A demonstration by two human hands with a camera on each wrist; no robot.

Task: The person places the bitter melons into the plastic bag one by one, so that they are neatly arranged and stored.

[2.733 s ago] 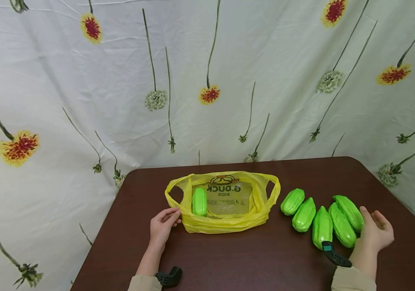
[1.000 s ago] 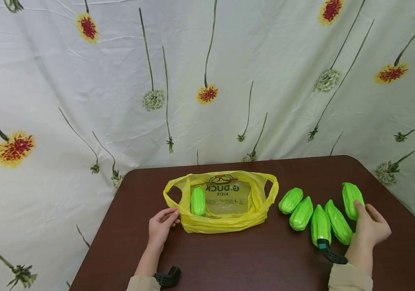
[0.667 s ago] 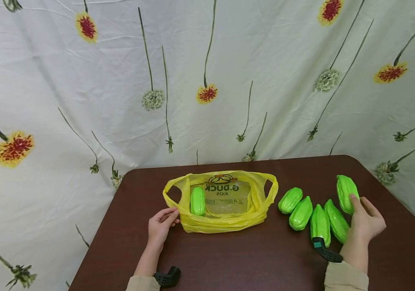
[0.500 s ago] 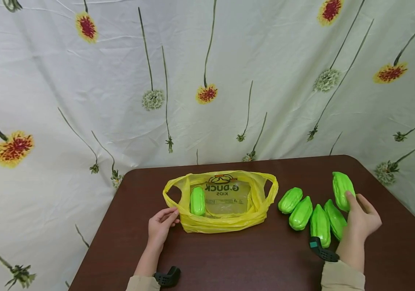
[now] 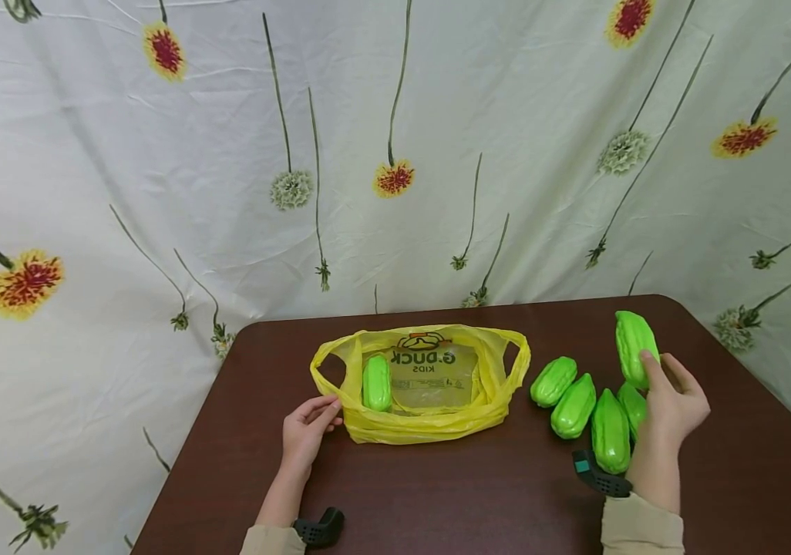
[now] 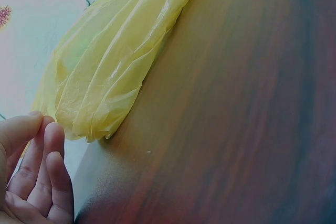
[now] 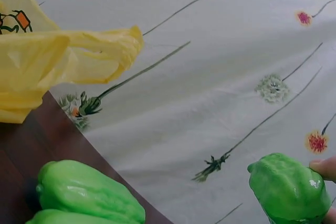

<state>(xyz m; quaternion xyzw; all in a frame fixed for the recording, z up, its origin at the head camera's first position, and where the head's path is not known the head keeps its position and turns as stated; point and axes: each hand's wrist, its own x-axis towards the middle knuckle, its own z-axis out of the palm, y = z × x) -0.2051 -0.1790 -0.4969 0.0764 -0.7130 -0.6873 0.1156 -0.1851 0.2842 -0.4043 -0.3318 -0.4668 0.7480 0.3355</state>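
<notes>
A yellow plastic carrier bag (image 5: 430,430) lies with its mouth spread open, a green ridged fruit (image 5: 377,383) inside at its left. My left hand (image 5: 307,435) pinches the bag's edge below the left handle, thumb against fingertip in the left wrist view. Raised above the table at the right, another green ridged fruit (image 5: 634,348), shaped like a small papaya, is held between the thumb and fingers of my right hand (image 5: 676,402). Under and left of that hand lie several like fruits (image 5: 573,407) in a loose row; my right hand and wrist partly cover the rightmost one (image 5: 633,405).
The dark brown table (image 5: 465,493) has a rounded far right corner. Behind it hangs a white cloth (image 5: 548,100) printed with flowers. Black straps with camera mounts sit on both wrists. The bag's right handle (image 5: 522,366) stands close to the nearest loose fruit (image 5: 553,381).
My right hand has taken the rightmost fruit from the row, lifted it and carried it to the left. The left hand keeps its pinch on the bag, which stays put.
</notes>
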